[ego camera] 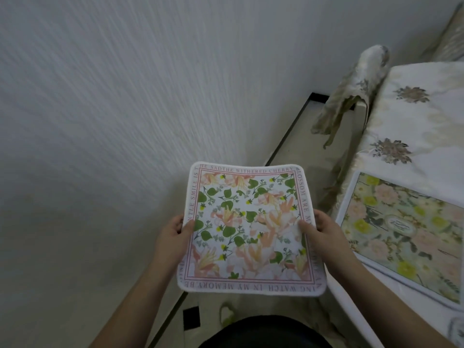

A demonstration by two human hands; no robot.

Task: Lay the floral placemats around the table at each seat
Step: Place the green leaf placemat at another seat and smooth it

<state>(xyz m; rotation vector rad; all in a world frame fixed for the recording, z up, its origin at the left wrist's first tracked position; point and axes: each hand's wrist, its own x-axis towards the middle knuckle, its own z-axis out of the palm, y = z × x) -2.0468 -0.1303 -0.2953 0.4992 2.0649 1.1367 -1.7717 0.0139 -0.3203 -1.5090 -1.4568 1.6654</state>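
I hold a square floral placemat (247, 229) flat in the air in front of me, over the floor beside the table. It has pink and green flowers, a white rim and a border of printed words. My left hand (173, 237) grips its left edge, thumb on top. My right hand (324, 234) grips its right edge the same way. A second placemat (406, 234) with yellow and pink flowers lies flat on the table (414, 121) at the right, near the table's edge.
The table wears a cream cloth with embroidered flowers. A chair back (361, 89) under a fabric cover stands at the table's far side, close to the white textured wall (125, 96). A narrow strip of pale floor (288, 151) runs between wall and table.
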